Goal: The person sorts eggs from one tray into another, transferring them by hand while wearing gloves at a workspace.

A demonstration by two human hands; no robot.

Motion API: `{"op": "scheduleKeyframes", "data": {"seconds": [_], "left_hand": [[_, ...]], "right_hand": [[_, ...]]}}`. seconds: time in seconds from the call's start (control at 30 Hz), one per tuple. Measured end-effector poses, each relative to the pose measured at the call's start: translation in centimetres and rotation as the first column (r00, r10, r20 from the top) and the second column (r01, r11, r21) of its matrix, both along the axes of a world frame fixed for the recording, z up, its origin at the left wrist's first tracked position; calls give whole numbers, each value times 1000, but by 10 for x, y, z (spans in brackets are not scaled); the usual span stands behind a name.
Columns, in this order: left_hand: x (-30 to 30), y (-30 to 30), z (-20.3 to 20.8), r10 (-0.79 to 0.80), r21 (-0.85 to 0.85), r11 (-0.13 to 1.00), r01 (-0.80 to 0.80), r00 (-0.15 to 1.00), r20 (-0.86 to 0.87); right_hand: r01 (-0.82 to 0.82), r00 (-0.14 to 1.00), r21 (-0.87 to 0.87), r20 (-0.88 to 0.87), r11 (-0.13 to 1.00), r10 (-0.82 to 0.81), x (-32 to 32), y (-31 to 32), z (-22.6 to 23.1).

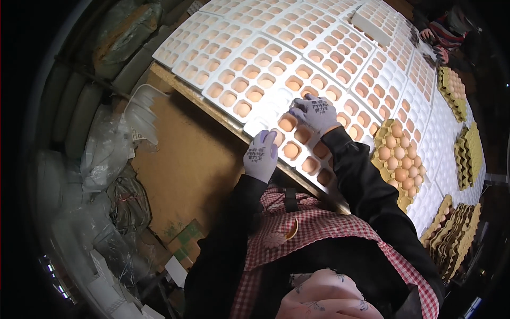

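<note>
My left hand (261, 155), in a grey and lilac glove, is at the near edge of a white foam egg tray (254, 126). Its fingers are closed against a brown egg (278, 138) at a corner pocket. Over the same tray is my right hand (320, 116), gloved alike, with its fingers bent down toward the pockets; what they hold, if anything, is hidden. Brown eggs (287, 124) sit in pockets beside and below it. To the right, a yellowish pulp tray (380, 139) full of eggs (399, 153) rests on the foam trays.
Many egg-filled foam trays (228, 80) cover the table, whose wooden edge (212, 114) faces me. Stacked pulp trays (467, 157) stand at the right. A white foam piece (371, 28) lies farther back, near another person's hands (440, 53). Plastic bags (109, 151) and cardboard lie at left.
</note>
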State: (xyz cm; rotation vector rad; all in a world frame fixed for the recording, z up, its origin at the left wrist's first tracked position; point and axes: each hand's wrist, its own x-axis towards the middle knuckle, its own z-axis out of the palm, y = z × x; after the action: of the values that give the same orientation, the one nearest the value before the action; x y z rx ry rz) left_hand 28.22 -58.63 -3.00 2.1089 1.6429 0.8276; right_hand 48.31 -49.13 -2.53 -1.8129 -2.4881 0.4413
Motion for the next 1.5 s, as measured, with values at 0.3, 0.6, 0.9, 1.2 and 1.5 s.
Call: {"op": "scheduleKeyframes", "data": {"seconds": [0.3,0.6,0.9,1.2,1.5], "left_hand": [[-5,66,19,-98,105,993,60,907,409],[52,34,11,-384,-23,923,383,921,-71],[206,-121,29,-936,36,341,939,343,-80],[227,-115,48,-433,-285,560,778,568,700],[291,-89,44,-816,-205,566,799,505,-282]], "right_hand": [[47,985,180,-172,983,-15,-27,19,3],[470,650,-11,-672,882,-355,49,-231,82],[600,771,16,-277,800,-573,168,-315,54],[727,618,77,-505,682,-603,253,-295,64],[574,-383,-454,-884,681,-267,302,-344,67]]}}
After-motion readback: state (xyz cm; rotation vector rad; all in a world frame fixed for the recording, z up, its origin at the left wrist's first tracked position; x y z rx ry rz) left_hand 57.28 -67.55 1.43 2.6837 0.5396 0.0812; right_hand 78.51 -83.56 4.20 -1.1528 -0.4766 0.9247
